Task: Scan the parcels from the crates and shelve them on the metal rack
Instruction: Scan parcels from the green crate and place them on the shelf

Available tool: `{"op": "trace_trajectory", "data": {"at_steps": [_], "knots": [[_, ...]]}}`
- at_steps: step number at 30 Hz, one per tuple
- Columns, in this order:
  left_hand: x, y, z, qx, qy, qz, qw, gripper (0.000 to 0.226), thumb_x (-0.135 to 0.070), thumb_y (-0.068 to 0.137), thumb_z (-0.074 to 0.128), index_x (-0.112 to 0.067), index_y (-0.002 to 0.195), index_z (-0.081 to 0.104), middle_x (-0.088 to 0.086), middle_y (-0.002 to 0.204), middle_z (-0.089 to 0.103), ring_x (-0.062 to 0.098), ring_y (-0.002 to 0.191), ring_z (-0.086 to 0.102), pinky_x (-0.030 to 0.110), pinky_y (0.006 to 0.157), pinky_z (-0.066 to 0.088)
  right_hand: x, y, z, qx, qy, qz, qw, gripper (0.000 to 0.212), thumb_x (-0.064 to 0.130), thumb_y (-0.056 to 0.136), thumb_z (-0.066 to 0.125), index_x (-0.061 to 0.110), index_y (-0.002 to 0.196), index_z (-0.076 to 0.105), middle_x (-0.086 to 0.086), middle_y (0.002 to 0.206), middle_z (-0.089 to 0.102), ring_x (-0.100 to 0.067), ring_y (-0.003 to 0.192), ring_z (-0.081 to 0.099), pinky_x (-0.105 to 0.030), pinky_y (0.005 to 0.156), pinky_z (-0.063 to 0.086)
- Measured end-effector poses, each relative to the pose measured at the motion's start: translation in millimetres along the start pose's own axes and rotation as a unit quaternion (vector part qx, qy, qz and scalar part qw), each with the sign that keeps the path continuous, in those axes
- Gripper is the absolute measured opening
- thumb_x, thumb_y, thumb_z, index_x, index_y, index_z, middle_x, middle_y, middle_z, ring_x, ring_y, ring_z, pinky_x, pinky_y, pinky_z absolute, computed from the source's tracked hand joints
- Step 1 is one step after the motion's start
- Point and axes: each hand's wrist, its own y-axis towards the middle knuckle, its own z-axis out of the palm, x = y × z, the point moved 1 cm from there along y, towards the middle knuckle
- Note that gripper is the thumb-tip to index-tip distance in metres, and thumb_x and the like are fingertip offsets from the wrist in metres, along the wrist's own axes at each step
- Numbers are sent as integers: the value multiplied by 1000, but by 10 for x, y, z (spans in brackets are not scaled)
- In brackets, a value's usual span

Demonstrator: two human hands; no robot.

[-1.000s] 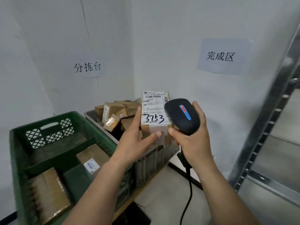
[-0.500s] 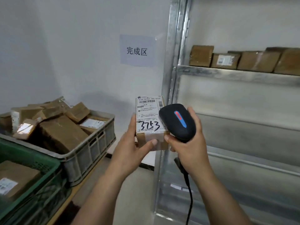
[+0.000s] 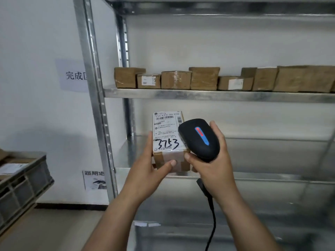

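Note:
A small cardboard parcel (image 3: 167, 134) with a white label marked 3753 is held up in front of the metal rack (image 3: 213, 96). My left hand (image 3: 152, 167) grips its left side and bottom, thumb across the taped lower face. My right hand (image 3: 213, 165) holds a black handheld scanner (image 3: 200, 139) with a red and blue strip, right beside the parcel's right edge. The scanner's cable hangs down below my wrist. Both sit at the height of the rack's bare middle shelf (image 3: 253, 178).
Several brown parcels (image 3: 204, 78) stand in a row on the upper shelf. A grey crate (image 3: 23, 185) with parcels sits at the far left. The rack's upright post (image 3: 96, 98) stands left of the parcel. Paper signs hang on the white wall.
The view has swung right from the crates to the rack. The green crate has left the frame. Both hands keep the same hold on the parcel and scanner.

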Motion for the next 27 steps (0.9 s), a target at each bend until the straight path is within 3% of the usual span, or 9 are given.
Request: {"op": "trace_trajectory", "data": {"at_steps": [2, 4, 9, 12, 15, 17, 19, 22, 27], "knots": [[-130, 94, 383, 16, -11, 4, 1000, 96, -33, 81, 71, -42, 150, 5, -19, 130, 56, 5, 113, 58, 25, 96, 46, -25, 47, -393, -24, -7, -2, 1000, 94, 9, 67, 84, 66, 125, 37, 13, 121, 67, -17, 100, 63, -47, 94, 51], [-266, 173, 765, 32, -24, 11, 999, 96, -28, 82, 72, -39, 150, 6, -20, 128, 56, 4, 113, 58, 23, 96, 46, -46, 94, -780, -47, -19, 0, 999, 92, 16, 64, 81, 75, 119, 38, 1, 122, 67, -19, 94, 61, -44, 87, 51], [-596, 358, 1613, 77, -62, 33, 995, 95, -19, 82, 72, -35, 151, 8, -16, 130, 57, 2, 109, 60, 30, 96, 49, -60, 195, -1669, -84, -53, 3, 995, 92, 16, 65, 82, 72, 123, 38, 6, 120, 68, -18, 99, 65, -44, 89, 54], [-761, 481, 2038, 103, -78, 44, 991, 95, -19, 82, 72, -35, 151, 10, -15, 125, 60, 7, 108, 61, 34, 95, 50, -56, 246, -2111, -115, -81, 4, 990, 95, -1, 73, 82, 62, 127, 35, 16, 117, 67, -24, 108, 65, -50, 94, 54], [-908, 576, 2425, 133, -83, 65, 986, 93, -22, 82, 72, -35, 150, 10, -23, 114, 59, 1, 101, 61, 15, 86, 48, -49, 274, -2494, -153, -108, 0, 982, 95, 2, 71, 83, 62, 126, 35, 21, 119, 65, -17, 105, 65, -46, 95, 53], [-1012, 619, 2679, 154, -89, 73, 981, 91, -22, 83, 70, -37, 149, 9, -25, 113, 58, -5, 97, 59, 1, 77, 41, -49, 269, -2730, -183, -122, 3, 975, 94, 7, 68, 83, 62, 127, 34, 10, 124, 65, -16, 99, 62, -45, 90, 52], [-1117, 664, 2939, 177, -101, 83, 975, 91, -21, 84, 70, -40, 148, 8, -30, 112, 55, -6, 99, 58, -2, 74, 39, -42, 264, -2973, -213, -136, 5, 968, 93, 10, 67, 83, 59, 129, 33, 1, 126, 65, -16, 95, 60, -44, 87, 52], [-1286, 741, 3332, 209, -114, 103, 966, 90, -21, 84, 70, -44, 145, 8, -32, 112, 54, -11, 98, 56, 3, 79, 42, -16, 294, -3334, -249, -158, 2, 956, 90, 17, 62, 79, 59, 128, 35, -7, 126, 65, -19, 94, 59, -45, 86, 50], [-1576, 927, 3972, 247, -123, 136, 951, 87, -22, 83, 71, -45, 145, 14, -32, 111, 59, -7, 101, 59, 17, 88, 48, 0, 406, -3961, -291, -174, -10, 941, 93, -8, 72, 79, 48, 132, 36, -6, 128, 63, -23, 97, 59, -51, 91, 49]]}}
